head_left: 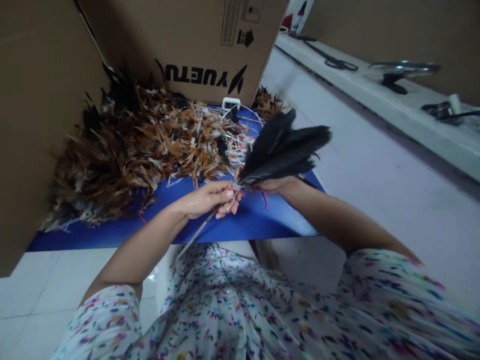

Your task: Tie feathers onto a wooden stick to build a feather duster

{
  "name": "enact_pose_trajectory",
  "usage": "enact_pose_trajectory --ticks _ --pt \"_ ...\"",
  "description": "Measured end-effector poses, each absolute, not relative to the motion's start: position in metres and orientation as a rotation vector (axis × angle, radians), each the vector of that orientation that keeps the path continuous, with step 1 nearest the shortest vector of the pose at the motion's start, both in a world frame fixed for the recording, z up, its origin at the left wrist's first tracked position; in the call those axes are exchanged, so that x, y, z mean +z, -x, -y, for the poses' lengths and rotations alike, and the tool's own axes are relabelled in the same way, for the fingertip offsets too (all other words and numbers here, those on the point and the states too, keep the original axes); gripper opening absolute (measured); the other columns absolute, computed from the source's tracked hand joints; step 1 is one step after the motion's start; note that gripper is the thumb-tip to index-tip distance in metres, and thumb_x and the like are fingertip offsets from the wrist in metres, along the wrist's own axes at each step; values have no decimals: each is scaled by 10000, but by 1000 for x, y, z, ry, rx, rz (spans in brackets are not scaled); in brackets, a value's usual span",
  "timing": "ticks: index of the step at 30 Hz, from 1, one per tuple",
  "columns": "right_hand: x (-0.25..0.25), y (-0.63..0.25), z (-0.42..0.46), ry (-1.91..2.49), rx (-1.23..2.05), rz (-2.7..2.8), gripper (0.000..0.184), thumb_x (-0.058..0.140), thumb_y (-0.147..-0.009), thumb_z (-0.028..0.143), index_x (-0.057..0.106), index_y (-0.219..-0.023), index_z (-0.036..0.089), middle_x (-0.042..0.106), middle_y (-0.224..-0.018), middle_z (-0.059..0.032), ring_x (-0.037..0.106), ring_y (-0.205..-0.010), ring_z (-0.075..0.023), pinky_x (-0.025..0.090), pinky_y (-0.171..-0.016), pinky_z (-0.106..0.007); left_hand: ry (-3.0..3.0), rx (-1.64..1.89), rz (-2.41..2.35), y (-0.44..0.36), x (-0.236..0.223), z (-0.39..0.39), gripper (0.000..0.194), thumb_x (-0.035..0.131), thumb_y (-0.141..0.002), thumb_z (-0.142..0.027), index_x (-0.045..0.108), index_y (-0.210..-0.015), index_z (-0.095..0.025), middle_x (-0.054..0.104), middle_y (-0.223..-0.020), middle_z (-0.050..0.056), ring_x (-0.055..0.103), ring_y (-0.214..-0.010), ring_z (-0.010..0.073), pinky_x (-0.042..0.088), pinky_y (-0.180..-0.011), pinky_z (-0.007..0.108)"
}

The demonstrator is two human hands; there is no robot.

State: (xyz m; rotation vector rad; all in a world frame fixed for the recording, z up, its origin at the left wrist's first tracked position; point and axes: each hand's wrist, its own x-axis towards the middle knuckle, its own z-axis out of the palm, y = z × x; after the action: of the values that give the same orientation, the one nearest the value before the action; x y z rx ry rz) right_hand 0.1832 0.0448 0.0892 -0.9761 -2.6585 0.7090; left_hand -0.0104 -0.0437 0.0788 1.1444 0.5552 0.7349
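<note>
Black feathers (pixel 285 145) fan up and to the right above the front part of a blue table (pixel 247 225), their narrow ends gathered between the person's two hands. At that gathered base sit a pale wrapping and a bit of red string (pixel 235 190), right by the left thumb. A thin stick (pixel 198 231) slants down from the left hand, its lower end reaching past the table's front edge. The left hand (pixel 204 200) grips the stick just below the feathers, thumb pressed toward the curled fingers. The right hand (pixel 272 185) lies under and behind the feathers, touching them near the base; most of its fingers are hidden, so I cannot tell how firmly it is closed. Just below it hangs a red strand (pixel 266 200). Behind and to the left of the hands, a broad heap of brown feathers (pixel 157 145) covers much of the table, with darker tufts at its far left and pale strings at its right side. Near the back edge stands a small white device (pixel 231 103), close to a box (pixel 180 40) whose printed YUETU appears upside down. A smaller brown bunch (pixel 268 102) sits by the box's right corner. On the ledge (pixel 326 75) at right lie scissors (pixel 339 64), with a bottle (pixel 299 19) at its far end.
</note>
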Motion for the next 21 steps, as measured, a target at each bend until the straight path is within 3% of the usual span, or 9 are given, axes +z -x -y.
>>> enact_pose_trajectory --ticks 4,7,11,17,21 --pt "72 -180 -25 977 887 2319 248 478 -865 286 526 -658 158 531 -578 13 467 -533 -92 393 -542 -227 -1175 896 -696 9 72 37 418 675 -797 -512 551 -838 -116 590 -661 21 459 -489 58 403 -443 202" --pt "67 -172 -13 990 772 2090 193 504 -833 301 557 -716 158 539 -633 10 453 -585 -101 366 -573 -237 -1245 964 -799 6 67 35 440 625 -822 -548 535 -778 -119 539 -602 -7 455 -467 54 409 -446 202" --pt "67 -163 -5 1021 631 2069 215 494 -846 280 494 -657 178 427 -549 48 354 -521 -82 286 -538 -237 -1340 1054 -934 4 65 35 431 569 -849 -562 508 -778 -141 553 -660 -5 466 -470 61 435 -439 218" --pt "77 -153 -3 1038 622 2035 195 495 -819 250 474 -636 185 394 -528 59 334 -516 -80 270 -550 -240 -1665 1029 -1298 6 69 37 308 422 -958 -388 507 -761 -168 561 -598 -23 493 -443 73 406 -490 211" --pt "80 -144 -5 1058 685 1983 316 499 -850 320 407 -580 186 331 -517 61 301 -539 -79 248 -560 -247 -1830 1040 -1516 5 71 37 249 412 -963 -283 460 -738 -190 546 -588 -25 483 -460 88 381 -558 229"
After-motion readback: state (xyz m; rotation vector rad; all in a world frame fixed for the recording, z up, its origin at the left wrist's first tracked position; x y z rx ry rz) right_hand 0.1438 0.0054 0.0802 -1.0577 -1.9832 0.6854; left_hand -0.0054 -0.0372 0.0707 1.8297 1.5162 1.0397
